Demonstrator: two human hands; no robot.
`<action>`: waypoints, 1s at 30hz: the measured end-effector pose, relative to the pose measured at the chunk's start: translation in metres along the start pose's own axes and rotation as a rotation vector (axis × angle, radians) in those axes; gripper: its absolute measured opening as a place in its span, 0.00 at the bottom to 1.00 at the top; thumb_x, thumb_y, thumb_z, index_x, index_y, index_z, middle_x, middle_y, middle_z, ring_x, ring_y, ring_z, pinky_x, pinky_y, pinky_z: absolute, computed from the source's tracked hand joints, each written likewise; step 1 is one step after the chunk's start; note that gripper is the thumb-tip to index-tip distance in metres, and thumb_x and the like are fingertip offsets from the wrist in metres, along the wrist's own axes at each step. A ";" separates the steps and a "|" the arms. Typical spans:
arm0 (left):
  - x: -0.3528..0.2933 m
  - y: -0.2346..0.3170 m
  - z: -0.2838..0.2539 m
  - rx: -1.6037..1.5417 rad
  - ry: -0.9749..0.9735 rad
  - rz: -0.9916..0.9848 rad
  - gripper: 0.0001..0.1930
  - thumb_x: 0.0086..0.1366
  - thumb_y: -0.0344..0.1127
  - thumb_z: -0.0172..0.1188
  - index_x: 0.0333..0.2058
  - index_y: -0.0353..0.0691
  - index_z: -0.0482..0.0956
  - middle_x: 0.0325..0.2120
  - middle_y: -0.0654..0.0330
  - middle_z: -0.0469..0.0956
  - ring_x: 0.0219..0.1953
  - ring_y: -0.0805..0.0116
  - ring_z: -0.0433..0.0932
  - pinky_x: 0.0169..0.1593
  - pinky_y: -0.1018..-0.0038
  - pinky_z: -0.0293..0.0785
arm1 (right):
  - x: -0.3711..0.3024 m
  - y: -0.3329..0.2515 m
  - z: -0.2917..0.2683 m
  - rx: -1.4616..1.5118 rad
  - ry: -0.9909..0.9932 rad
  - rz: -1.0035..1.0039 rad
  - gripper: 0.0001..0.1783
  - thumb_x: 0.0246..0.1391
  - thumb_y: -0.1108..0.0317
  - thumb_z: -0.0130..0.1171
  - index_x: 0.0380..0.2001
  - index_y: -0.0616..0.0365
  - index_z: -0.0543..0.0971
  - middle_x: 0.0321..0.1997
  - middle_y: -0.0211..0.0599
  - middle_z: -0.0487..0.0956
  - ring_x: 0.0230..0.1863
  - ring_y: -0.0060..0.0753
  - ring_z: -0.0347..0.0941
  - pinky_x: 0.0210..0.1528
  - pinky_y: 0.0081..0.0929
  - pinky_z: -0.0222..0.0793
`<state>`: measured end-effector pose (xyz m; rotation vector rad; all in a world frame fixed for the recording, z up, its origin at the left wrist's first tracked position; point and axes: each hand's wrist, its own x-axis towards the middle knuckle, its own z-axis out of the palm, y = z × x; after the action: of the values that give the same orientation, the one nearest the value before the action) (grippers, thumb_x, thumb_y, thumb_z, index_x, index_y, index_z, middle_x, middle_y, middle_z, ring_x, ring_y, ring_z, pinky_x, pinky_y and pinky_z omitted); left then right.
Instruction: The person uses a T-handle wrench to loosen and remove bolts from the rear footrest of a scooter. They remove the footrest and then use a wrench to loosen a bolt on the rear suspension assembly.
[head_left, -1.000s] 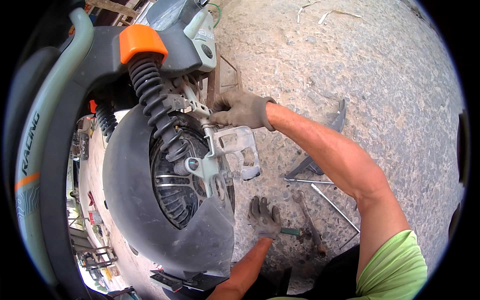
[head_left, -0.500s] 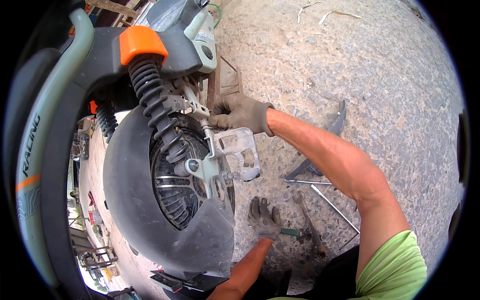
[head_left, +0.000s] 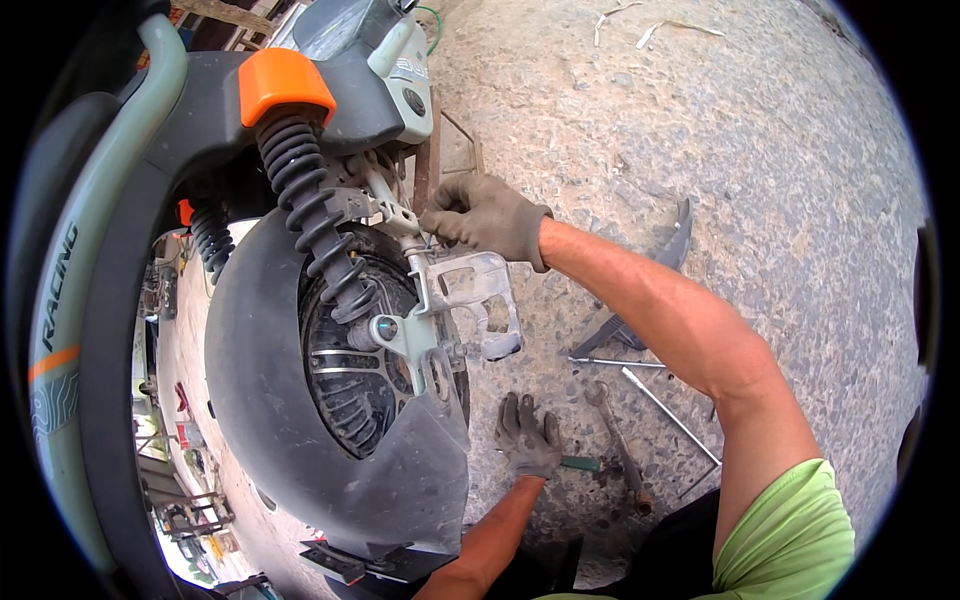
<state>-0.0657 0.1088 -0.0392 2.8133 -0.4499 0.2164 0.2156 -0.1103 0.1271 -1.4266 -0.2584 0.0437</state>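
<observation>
My right hand point(head_left: 485, 218), in a brown work glove, is closed beside the grey metal swingarm point(head_left: 398, 218) of a scooter. Its fingertips come together at the arm's edge, and what they pinch, if anything, is too small to make out. Just below it a grey footrest bracket point(head_left: 480, 285) sticks out from the arm. My left hand point(head_left: 527, 437), also gloved, lies low near the ground with its fingers stretched out. Under its palm passes a screwdriver with a green handle point(head_left: 582, 463). The rear wheel point(head_left: 350, 385) sits behind the dark mudguard point(head_left: 250, 370).
A black spring shock absorber point(head_left: 305, 200) with an orange cap point(head_left: 287, 85) stands left of my right hand. On the rough concrete lie a rusty wrench point(head_left: 620, 445), a metal rod point(head_left: 668, 412), another steel tool point(head_left: 615, 363) and a black plastic trim piece point(head_left: 675, 240).
My right hand has drawn back slightly to the right from the swingarm, and its fingers have shifted. My left hand stays in the same place.
</observation>
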 end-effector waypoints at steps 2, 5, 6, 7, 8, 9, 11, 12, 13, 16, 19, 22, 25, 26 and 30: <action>-0.001 -0.002 0.001 -0.004 0.006 0.003 0.25 0.68 0.45 0.58 0.56 0.33 0.72 0.59 0.40 0.66 0.61 0.37 0.65 0.61 0.43 0.61 | -0.004 -0.005 0.004 -0.040 0.001 0.033 0.13 0.62 0.62 0.64 0.38 0.64 0.81 0.31 0.31 0.80 0.33 0.21 0.74 0.37 0.23 0.72; -0.001 -0.002 0.001 0.001 0.008 0.002 0.25 0.68 0.45 0.58 0.56 0.33 0.72 0.59 0.40 0.66 0.61 0.37 0.65 0.61 0.42 0.61 | -0.005 -0.002 0.010 -0.096 -0.032 0.050 0.14 0.61 0.61 0.64 0.38 0.63 0.81 0.32 0.31 0.81 0.33 0.20 0.73 0.38 0.24 0.72; -0.001 -0.001 0.000 0.002 0.007 0.002 0.25 0.68 0.45 0.58 0.56 0.33 0.72 0.59 0.40 0.66 0.61 0.36 0.65 0.61 0.42 0.61 | -0.005 0.001 0.010 -0.115 -0.047 0.051 0.14 0.61 0.61 0.65 0.37 0.63 0.81 0.32 0.31 0.81 0.33 0.20 0.73 0.38 0.24 0.72; -0.001 0.000 0.000 0.004 0.003 0.002 0.25 0.68 0.45 0.58 0.56 0.33 0.72 0.59 0.40 0.66 0.61 0.36 0.65 0.61 0.42 0.61 | -0.005 0.004 0.011 -0.102 -0.049 0.050 0.14 0.61 0.61 0.65 0.37 0.63 0.81 0.32 0.31 0.81 0.33 0.20 0.73 0.38 0.24 0.73; -0.001 0.001 -0.001 0.006 -0.001 0.002 0.25 0.68 0.45 0.58 0.56 0.33 0.72 0.59 0.40 0.66 0.61 0.36 0.66 0.61 0.42 0.61 | -0.005 0.007 0.011 -0.088 -0.050 0.049 0.14 0.61 0.61 0.65 0.36 0.64 0.81 0.32 0.31 0.81 0.33 0.20 0.73 0.39 0.24 0.73; 0.000 0.001 -0.001 0.008 -0.005 0.003 0.25 0.68 0.44 0.58 0.56 0.33 0.72 0.59 0.40 0.66 0.61 0.36 0.66 0.61 0.42 0.61 | -0.005 0.010 0.011 -0.075 -0.051 0.048 0.14 0.61 0.60 0.65 0.36 0.64 0.81 0.32 0.31 0.81 0.34 0.19 0.73 0.39 0.24 0.73; 0.001 0.001 -0.001 -0.002 0.016 0.020 0.25 0.68 0.44 0.58 0.56 0.33 0.71 0.59 0.40 0.66 0.60 0.36 0.66 0.60 0.42 0.62 | -0.006 0.014 0.012 -0.019 -0.060 0.012 0.15 0.61 0.60 0.66 0.37 0.64 0.81 0.33 0.31 0.81 0.34 0.20 0.74 0.40 0.24 0.73; 0.001 0.002 -0.001 -0.006 0.026 0.028 0.25 0.68 0.43 0.59 0.56 0.33 0.71 0.59 0.40 0.66 0.60 0.36 0.66 0.60 0.42 0.62 | -0.007 0.016 0.012 0.010 -0.065 -0.006 0.15 0.61 0.60 0.66 0.38 0.63 0.81 0.33 0.31 0.81 0.34 0.20 0.74 0.40 0.24 0.73; 0.002 0.002 -0.001 -0.002 0.025 0.032 0.25 0.68 0.43 0.59 0.57 0.33 0.71 0.59 0.40 0.66 0.60 0.36 0.66 0.60 0.42 0.62 | -0.009 0.017 0.011 0.026 -0.058 -0.011 0.18 0.58 0.57 0.68 0.39 0.64 0.81 0.35 0.34 0.82 0.36 0.22 0.76 0.41 0.25 0.74; 0.001 0.001 -0.001 0.008 0.030 0.034 0.25 0.68 0.43 0.59 0.57 0.34 0.70 0.59 0.40 0.66 0.60 0.36 0.67 0.60 0.43 0.63 | -0.016 0.015 0.011 0.080 -0.061 0.027 0.25 0.53 0.53 0.72 0.43 0.64 0.81 0.38 0.41 0.84 0.39 0.27 0.79 0.42 0.27 0.76; 0.001 0.000 -0.001 0.007 0.034 0.038 0.25 0.68 0.43 0.59 0.57 0.34 0.70 0.59 0.41 0.66 0.60 0.36 0.67 0.59 0.43 0.64 | -0.021 0.010 0.012 0.146 -0.069 0.147 0.26 0.53 0.55 0.72 0.46 0.65 0.80 0.38 0.41 0.83 0.38 0.26 0.79 0.42 0.26 0.76; 0.002 0.002 -0.002 0.008 0.019 0.033 0.25 0.68 0.43 0.58 0.58 0.35 0.70 0.59 0.41 0.66 0.60 0.36 0.67 0.60 0.43 0.63 | -0.023 0.010 0.012 0.215 -0.061 0.229 0.27 0.53 0.57 0.72 0.48 0.66 0.79 0.38 0.41 0.83 0.38 0.25 0.79 0.41 0.25 0.76; 0.000 -0.002 -0.004 0.015 0.018 0.015 0.25 0.68 0.43 0.58 0.57 0.35 0.70 0.59 0.41 0.66 0.60 0.36 0.66 0.60 0.43 0.63 | -0.027 -0.002 0.018 0.466 -0.111 0.314 0.24 0.56 0.61 0.70 0.49 0.66 0.79 0.39 0.40 0.83 0.37 0.24 0.80 0.40 0.24 0.77; 0.000 -0.001 -0.003 0.009 0.014 0.017 0.25 0.68 0.43 0.58 0.57 0.35 0.70 0.59 0.41 0.66 0.60 0.36 0.66 0.60 0.43 0.63 | -0.029 0.002 0.021 0.674 -0.125 0.348 0.22 0.57 0.62 0.68 0.48 0.66 0.79 0.39 0.40 0.83 0.37 0.23 0.80 0.40 0.24 0.77; 0.000 -0.001 -0.001 0.015 0.009 0.028 0.25 0.68 0.43 0.58 0.57 0.34 0.70 0.59 0.41 0.66 0.60 0.36 0.66 0.60 0.42 0.63 | -0.024 0.015 0.007 0.582 -0.371 0.171 0.13 0.59 0.68 0.63 0.44 0.65 0.82 0.37 0.35 0.83 0.37 0.21 0.79 0.39 0.25 0.77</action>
<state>-0.0657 0.1097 -0.0387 2.8209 -0.4876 0.2395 0.1925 -0.1059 0.1098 -0.8481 -0.3904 0.4897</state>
